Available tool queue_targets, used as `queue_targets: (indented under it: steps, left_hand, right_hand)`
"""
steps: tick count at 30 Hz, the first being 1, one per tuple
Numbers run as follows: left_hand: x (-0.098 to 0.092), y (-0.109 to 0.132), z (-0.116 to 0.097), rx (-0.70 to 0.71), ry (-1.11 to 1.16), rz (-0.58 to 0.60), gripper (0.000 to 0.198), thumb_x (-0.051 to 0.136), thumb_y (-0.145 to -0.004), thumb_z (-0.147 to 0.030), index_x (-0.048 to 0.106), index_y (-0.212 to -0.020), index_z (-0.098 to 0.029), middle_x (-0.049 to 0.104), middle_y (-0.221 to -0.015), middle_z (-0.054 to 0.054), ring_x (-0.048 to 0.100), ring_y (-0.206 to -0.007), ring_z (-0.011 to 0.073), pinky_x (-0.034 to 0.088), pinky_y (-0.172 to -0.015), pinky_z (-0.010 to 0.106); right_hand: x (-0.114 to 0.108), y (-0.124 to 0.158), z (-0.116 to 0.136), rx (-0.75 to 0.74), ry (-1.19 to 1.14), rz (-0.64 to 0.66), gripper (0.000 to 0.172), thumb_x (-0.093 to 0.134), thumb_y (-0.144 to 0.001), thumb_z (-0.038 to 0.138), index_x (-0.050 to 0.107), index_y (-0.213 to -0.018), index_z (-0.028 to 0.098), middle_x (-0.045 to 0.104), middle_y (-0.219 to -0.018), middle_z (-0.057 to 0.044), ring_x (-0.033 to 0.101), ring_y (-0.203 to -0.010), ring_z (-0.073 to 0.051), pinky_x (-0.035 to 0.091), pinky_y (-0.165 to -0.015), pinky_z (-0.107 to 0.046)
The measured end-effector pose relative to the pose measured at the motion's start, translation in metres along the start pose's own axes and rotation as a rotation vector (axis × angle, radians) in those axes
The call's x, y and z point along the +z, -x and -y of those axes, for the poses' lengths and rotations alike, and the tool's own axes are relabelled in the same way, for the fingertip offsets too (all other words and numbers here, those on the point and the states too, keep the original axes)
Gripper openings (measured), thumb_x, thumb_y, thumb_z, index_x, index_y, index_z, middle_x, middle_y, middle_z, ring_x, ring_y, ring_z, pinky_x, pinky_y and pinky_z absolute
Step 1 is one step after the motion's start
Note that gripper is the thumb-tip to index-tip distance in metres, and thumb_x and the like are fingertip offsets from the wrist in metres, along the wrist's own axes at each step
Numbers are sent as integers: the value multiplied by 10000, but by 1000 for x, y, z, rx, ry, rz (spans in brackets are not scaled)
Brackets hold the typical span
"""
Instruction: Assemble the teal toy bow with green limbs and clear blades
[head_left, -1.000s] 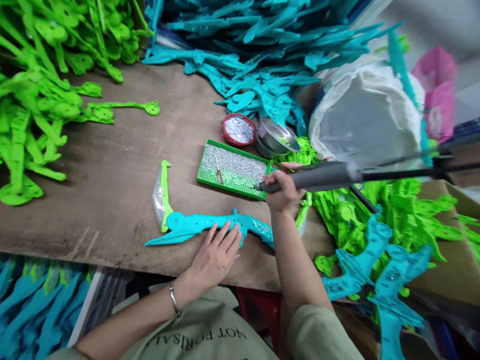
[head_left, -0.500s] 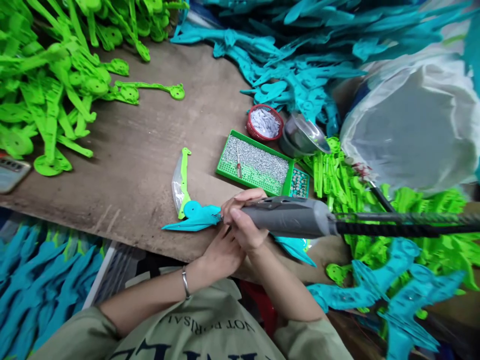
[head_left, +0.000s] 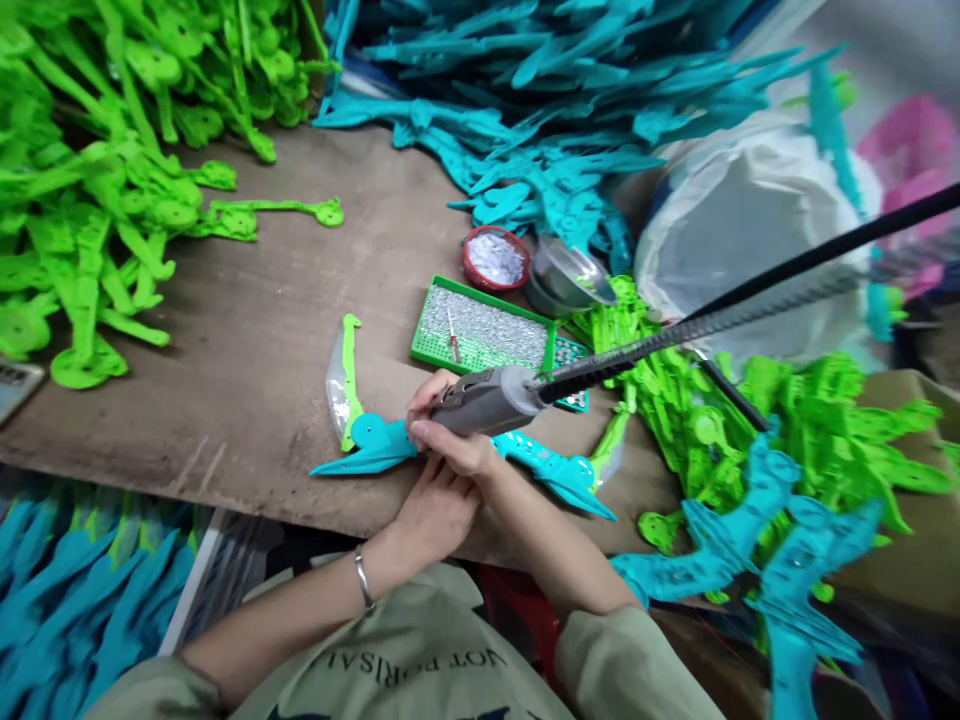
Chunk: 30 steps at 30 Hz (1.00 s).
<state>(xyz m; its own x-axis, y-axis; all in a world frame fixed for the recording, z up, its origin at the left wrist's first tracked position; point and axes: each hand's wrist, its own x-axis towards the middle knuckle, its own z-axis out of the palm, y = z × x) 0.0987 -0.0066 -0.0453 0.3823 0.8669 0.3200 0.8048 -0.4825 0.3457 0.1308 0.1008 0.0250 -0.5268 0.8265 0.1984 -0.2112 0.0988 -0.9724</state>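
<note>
Teal pc (head_left: 536, 462), mid under L grip (head_left: 437, 513), R grip (head_left: 459, 448) w/ driver (head_left: 495, 395).

Diffuse, even light, small glints on the turquoise piece (head_left: 540, 460), blur over the pink object (head_left: 911, 150)

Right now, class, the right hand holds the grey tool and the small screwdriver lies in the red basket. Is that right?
Not quite: the head view shows the small screwdriver lying in the green tray. The right hand does hold the grey tool.
</note>
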Motion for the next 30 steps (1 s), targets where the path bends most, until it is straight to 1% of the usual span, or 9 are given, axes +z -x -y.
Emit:
queue_targets:
  steps: [2, 3, 5, 7, 10, 12, 16, 20, 30]
  left_hand:
    - [-5, -1, 1, -1, 4, -69, 339, 520, -955, -243, 613, -1269, -156, 688, -1228, 118, 587, -1218, 278, 379, -1143, 481]
    - [-8, -2, 1, 2, 7, -98, 342, 526, -955, -249, 609, -1273, -154, 686, -1244, 114, 573, -1244, 278, 368, -1149, 481]
    - [-10, -4, 2, 21, 1, -129, 387, 524, -967, -275, 571, -1328, -146, 646, -1341, 107, 506, -1337, 284, 343, -1162, 486]
    - [-12, -6, 2, 39, -17, -143, 430, 511, -980, -298, 530, -1380, -141, 585, -1438, 99, 447, -1398, 289, 328, -1165, 488]
    - [-11, -6, 2, 38, -28, -152, 443, 501, -984, -306, 520, -1397, -144, 560, -1469, 99, 448, -1403, 277, 318, -1170, 485]
    - [-11, -6, 2, 35, -22, -158, 445, 506, -980, -300, 521, -1399, -150, 567, -1464, 94, 459, -1396, 268, 309, -1179, 479]
    - [-11, -5, 3, 34, 3, -160, 447, 519, -972, -288, 522, -1399, -156, 575, -1458, 85, 460, -1397, 257, 292, -1195, 468]
    - [-11, -5, 3, 31, 9, -150, 466, 535, -965, -287, 510, -1413, -162, 572, -1460, 92, 453, -1406, 257, 291, -1199, 476]
    - [-12, -5, 3, 30, 9, -150, 455, 532, -967, -280, 520, -1407, -164, 580, -1451, 94, 463, -1401, 258, 290, -1202, 476]
  right_hand:
    - [-9, 0, 7, -68, -51, -20, 304, 718, -809, 455, 572, -963, 238, 546, -535, 85, 522, -436, -122, 468, -465, -269]
    - [-16, 0, 11, -110, -57, -62, 312, 711, -815, 445, 567, -1003, 242, 547, -532, 90, 526, -439, -123, 473, -476, -270]
    - [-37, -3, 22, -193, 1, -203, 321, 710, -809, 420, 560, -1033, 244, 556, -529, 92, 543, -455, -126, 485, -502, -271]
    - [-63, -8, 33, -260, 101, -390, 284, 706, -796, 380, 559, -996, 243, 554, -522, 93, 547, -463, -123, 485, -520, -267]
    - [-100, -18, 38, -314, 208, -673, 226, 693, -758, 316, 537, -905, 245, 525, -503, 106, 523, -447, -108, 471, -520, -256]
    - [-118, -24, 34, -308, 226, -775, 237, 687, -734, 313, 514, -883, 250, 502, -485, 118, 504, -428, -106, 455, -502, -253]
    - [-134, -30, 20, -266, 297, -811, 259, 684, -712, 353, 505, -867, 249, 505, -476, 117, 498, -414, -113, 436, -481, -264]
    - [-137, -32, 11, -266, 343, -816, 208, 657, -706, 335, 532, -842, 240, 499, -467, 120, 493, -407, -105, 441, -492, -262]
    - [-144, -33, 0, -246, 281, -815, 188, 654, -681, 285, 522, -805, 233, 498, -450, 122, 479, -393, -90, 426, -469, -230]
